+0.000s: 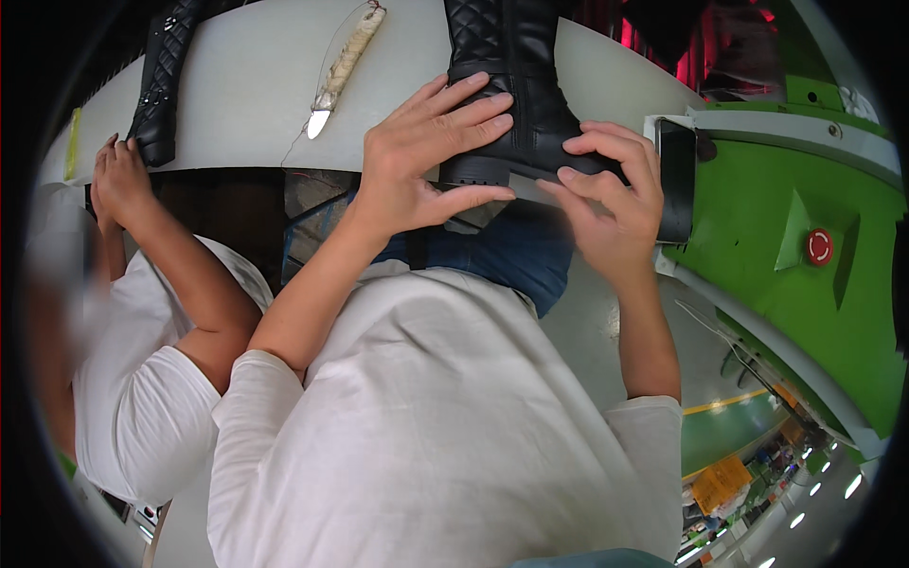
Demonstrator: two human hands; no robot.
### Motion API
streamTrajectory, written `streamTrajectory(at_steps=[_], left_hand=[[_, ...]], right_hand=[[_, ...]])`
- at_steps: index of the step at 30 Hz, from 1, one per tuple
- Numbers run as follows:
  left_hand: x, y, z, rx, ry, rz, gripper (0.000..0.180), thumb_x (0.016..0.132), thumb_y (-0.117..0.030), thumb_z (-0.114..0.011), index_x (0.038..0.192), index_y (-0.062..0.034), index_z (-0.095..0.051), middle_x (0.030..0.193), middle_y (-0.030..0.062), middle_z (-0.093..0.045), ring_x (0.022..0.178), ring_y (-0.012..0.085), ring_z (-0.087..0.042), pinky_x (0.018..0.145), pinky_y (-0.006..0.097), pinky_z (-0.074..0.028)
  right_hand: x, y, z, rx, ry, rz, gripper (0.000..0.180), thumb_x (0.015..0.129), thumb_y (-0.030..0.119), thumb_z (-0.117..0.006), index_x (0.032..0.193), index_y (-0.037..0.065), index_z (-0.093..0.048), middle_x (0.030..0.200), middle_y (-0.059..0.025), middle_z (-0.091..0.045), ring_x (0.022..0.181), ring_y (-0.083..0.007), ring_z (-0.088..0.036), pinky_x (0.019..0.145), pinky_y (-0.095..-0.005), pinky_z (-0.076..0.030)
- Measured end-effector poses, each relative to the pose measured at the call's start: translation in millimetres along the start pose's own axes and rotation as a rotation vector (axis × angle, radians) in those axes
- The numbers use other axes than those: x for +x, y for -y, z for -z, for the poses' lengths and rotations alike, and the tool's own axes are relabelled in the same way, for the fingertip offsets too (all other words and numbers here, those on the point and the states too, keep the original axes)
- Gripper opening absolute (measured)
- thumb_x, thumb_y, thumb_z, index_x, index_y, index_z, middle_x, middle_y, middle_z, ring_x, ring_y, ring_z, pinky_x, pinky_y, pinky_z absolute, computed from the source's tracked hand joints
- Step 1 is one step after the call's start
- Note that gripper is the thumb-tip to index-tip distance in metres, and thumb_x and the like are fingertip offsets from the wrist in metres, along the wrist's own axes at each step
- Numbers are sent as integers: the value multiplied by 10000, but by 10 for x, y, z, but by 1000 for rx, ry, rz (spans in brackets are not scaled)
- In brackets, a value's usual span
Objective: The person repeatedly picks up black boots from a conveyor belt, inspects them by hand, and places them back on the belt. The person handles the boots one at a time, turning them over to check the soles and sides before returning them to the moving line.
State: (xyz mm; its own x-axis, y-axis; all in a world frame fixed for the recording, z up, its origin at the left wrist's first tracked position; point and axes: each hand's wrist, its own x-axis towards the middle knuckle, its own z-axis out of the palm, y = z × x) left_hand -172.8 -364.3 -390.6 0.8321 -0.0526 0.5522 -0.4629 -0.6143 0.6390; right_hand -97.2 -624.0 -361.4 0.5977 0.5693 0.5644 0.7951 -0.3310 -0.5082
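A tall black boot (516, 95) with a quilted shaft stands on the pale work surface (256, 85), its foot part toward me. My left hand (421, 161) clasps the heel end, with fingers spread over the ankle and thumb along the sole edge. My right hand (615, 194) pinches the toe end between thumb and fingertips. The two hands are a short gap apart on the same boot.
A co-worker's hand (118, 180) at the left touches a second black quilted boot (161, 85). A small tool with a wrapped handle (343, 62) lies between the boots. A green machine (757, 208) with a red round button (819, 246) and a black panel (675, 180) stands at the right.
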Motion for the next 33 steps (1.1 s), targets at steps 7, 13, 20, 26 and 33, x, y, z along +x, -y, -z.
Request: streamTrajectory(at_steps=[7, 13, 20, 26, 33], left_hand=[[13, -3, 0, -47, -21, 44, 612, 712, -310, -1030, 1262, -96, -867, 1337, 106, -836, 1376, 371, -734, 1205, 603, -523], [13, 17, 29, -54, -28, 56, 594, 684, -297, -1034, 1230, -124, -874, 1330, 78, -840, 1358, 349, -745, 1187, 610, -542], [460, -204, 217, 26, 227, -5, 764, 638, -350, -1031, 1300, -64, -781, 1536, 105, -714, 1534, 371, -589, 1303, 631, -407], [610, -141, -326, 49, 297, -164, 731, 816, -496, -924, 1324, -5, -737, 1377, 130, -736, 1453, 352, -619, 1332, 581, -394], [653, -167, -276, -28, 379, -124, 639, 864, -476, -894, 1287, -14, -768, 1274, 105, -763, 1321, 320, -679, 1329, 567, -410]], right_hand=[[207, 126, 152, 166, 169, -346, 452, 694, -12, -1036, 1003, 40, -711, 1178, -117, -768, 1218, -342, -752, 1038, -449, -608], [167, -220, 340, 438, 179, -380, 561, 657, 73, -1085, 1113, 46, -760, 1230, -135, -784, 1195, -316, -789, 1024, -437, -639], [138, -161, 441, 146, 252, -117, 445, 686, 63, -1045, 1065, 47, -813, 1244, -127, -775, 1219, -360, -771, 1048, -484, -646], [87, -77, 463, -20, 199, -1, 315, 707, 1, -988, 942, 27, -779, 1159, -105, -783, 1156, -355, -772, 978, -484, -648], [370, -36, 613, 204, 397, -491, 357, 669, -64, -979, 867, 23, -694, 1150, -108, -796, 1165, -293, -777, 997, -414, -637]])
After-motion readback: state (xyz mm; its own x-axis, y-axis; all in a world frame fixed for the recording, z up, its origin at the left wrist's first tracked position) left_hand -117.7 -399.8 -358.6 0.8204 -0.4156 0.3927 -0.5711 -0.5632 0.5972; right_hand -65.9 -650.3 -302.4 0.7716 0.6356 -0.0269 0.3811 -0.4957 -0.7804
